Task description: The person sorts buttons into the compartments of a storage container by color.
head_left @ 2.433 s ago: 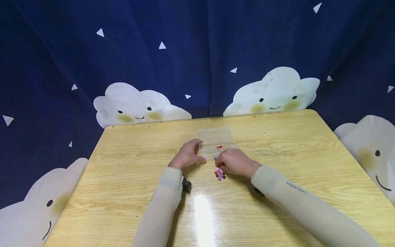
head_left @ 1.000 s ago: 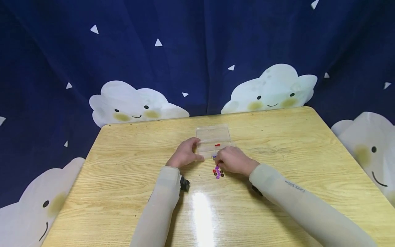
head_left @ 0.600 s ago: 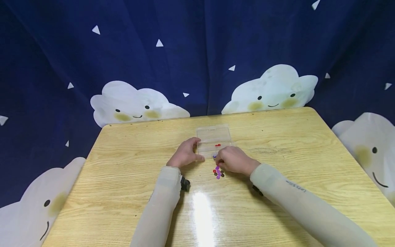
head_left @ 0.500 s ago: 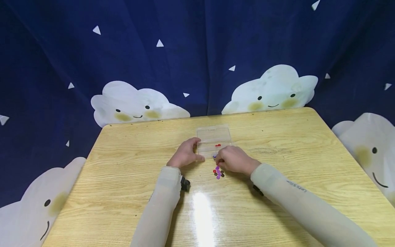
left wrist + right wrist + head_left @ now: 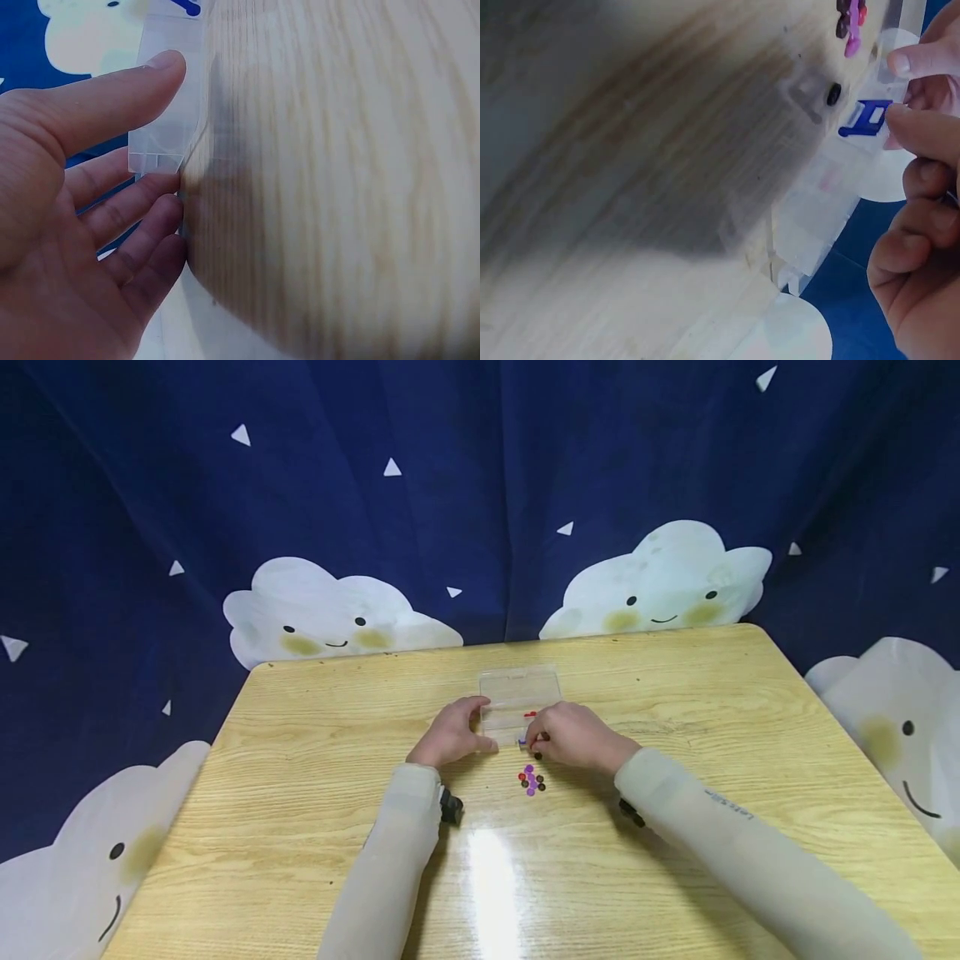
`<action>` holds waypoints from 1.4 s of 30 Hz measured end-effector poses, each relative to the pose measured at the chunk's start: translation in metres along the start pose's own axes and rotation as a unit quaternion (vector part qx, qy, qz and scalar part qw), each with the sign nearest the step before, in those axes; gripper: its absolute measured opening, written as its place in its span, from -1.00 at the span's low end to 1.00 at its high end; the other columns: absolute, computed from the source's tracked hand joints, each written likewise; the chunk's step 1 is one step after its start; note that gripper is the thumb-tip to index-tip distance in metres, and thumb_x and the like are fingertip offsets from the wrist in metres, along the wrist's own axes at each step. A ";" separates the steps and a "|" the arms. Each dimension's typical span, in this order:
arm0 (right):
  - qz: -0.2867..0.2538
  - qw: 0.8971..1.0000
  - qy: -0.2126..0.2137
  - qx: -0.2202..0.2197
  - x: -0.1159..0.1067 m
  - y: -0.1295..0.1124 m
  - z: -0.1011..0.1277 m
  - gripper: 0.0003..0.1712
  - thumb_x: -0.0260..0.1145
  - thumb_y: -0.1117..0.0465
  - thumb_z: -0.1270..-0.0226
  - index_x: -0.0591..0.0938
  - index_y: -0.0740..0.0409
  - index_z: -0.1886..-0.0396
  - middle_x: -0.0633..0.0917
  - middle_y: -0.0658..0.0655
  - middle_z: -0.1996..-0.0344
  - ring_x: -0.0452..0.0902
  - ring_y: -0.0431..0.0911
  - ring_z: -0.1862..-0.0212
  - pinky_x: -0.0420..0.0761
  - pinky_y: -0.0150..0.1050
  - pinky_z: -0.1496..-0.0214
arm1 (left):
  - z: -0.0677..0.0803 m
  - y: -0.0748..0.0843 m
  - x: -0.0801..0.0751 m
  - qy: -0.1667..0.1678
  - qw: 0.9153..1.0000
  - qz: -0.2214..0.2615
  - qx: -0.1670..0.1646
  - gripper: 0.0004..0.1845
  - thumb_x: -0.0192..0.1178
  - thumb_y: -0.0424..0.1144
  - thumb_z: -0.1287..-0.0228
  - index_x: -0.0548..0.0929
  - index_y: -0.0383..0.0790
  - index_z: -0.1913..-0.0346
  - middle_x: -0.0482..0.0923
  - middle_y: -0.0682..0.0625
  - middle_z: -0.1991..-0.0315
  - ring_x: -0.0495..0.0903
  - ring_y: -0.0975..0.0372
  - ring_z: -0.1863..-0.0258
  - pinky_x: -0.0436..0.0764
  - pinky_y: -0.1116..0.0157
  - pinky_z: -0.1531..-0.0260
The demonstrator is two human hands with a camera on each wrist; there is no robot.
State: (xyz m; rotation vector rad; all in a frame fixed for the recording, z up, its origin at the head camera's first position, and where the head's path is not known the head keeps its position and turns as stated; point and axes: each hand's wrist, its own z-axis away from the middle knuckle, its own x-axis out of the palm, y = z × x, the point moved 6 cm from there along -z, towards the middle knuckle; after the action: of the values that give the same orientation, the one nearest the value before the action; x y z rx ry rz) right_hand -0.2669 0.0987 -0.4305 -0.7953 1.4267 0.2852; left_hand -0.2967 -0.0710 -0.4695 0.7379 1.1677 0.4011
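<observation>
A small clear plastic box point(image 5: 520, 693) lies at the middle of the wooden table point(image 5: 300, 793), with red beads point(image 5: 529, 715) inside. My left hand point(image 5: 459, 733) grips its left front corner; the thumb point(image 5: 112, 97) lies on the box point(image 5: 161, 135) and the fingers curl beneath. My right hand point(image 5: 551, 737) is at the box's front edge. Its forefinger point(image 5: 922, 131) touches the blue latch point(image 5: 866, 118), with the thumb just above. One dark bead point(image 5: 833, 94) lies on the table by the latch. A cluster of purple, red and dark beads point(image 5: 531, 779) sits nearer me.
A dark blue curtain with white clouds point(image 5: 660, 577) hangs behind and around the table. The table's far edge point(image 5: 510, 646) runs just beyond the box. Black wrist cameras point(image 5: 451, 810) sit under both forearms.
My right hand has moved from the bead cluster up to the box's front edge. A single dark bead now shows apart from the cluster. The left hand has kept its hold.
</observation>
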 end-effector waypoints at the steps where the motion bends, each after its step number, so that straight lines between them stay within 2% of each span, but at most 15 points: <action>1: 0.003 1.000 0.003 -0.003 -0.002 0.000 0.000 -0.92 0.43 0.23 -0.25 0.83 -0.01 0.35 0.82 -0.07 0.30 0.73 -0.14 0.19 0.71 -0.14 0.07 | 0.000 0.000 0.000 0.000 1.000 -0.001 -0.001 -0.13 0.50 -0.20 -0.08 0.34 -0.06 -0.47 0.48 -0.14 -0.29 0.46 0.02 -0.28 0.49 0.04 -0.30; 12: 0.007 1.000 0.013 -0.021 -0.009 0.001 -0.004 -0.87 0.39 0.32 -0.24 0.82 0.04 0.36 0.81 -0.04 0.31 0.73 -0.11 0.21 0.71 -0.14 0.09 | 0.000 -0.001 0.003 0.001 1.000 0.000 -0.011 -0.15 0.51 -0.20 -0.07 0.36 -0.07 -0.45 0.48 -0.14 -0.28 0.46 0.03 -0.27 0.47 0.05 -0.32; 24: 0.004 1.000 0.012 0.028 -0.018 0.011 -0.021 -0.87 0.35 0.28 -0.30 0.82 0.08 0.30 0.82 0.00 0.26 0.73 -0.06 0.16 0.71 -0.10 0.07 | 0.001 -0.002 0.002 0.007 1.000 -0.006 -0.012 -0.13 0.51 -0.19 -0.07 0.35 -0.08 -0.46 0.48 -0.15 -0.30 0.46 0.03 -0.29 0.47 0.05 -0.33; 33: 0.009 0.999 0.011 0.048 -0.022 0.019 -0.024 -0.86 0.35 0.25 -0.31 0.82 0.05 0.28 0.83 0.00 0.25 0.74 -0.05 0.14 0.71 -0.10 0.06 | 0.000 -0.002 0.002 0.007 1.000 -0.007 -0.010 -0.12 0.51 -0.18 -0.06 0.35 -0.07 -0.46 0.46 -0.14 -0.33 0.45 0.02 -0.31 0.46 0.06 -0.35; 42: 0.010 0.999 0.009 0.049 -0.023 0.020 -0.027 -0.84 0.32 0.27 -0.30 0.83 0.06 0.29 0.83 0.02 0.24 0.74 -0.03 0.12 0.71 -0.07 0.04 | -0.002 -0.001 0.000 0.010 1.000 -0.006 -0.007 -0.12 0.52 -0.19 -0.04 0.36 -0.07 -0.46 0.48 -0.14 -0.30 0.47 0.02 -0.28 0.48 0.05 -0.32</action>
State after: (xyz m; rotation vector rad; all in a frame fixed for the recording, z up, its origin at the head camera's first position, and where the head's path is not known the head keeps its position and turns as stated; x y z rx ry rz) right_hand -0.3039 0.1018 -0.4134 -0.7058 1.4545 0.2217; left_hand -0.2981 -0.0711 -0.4709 0.7151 1.1857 0.4071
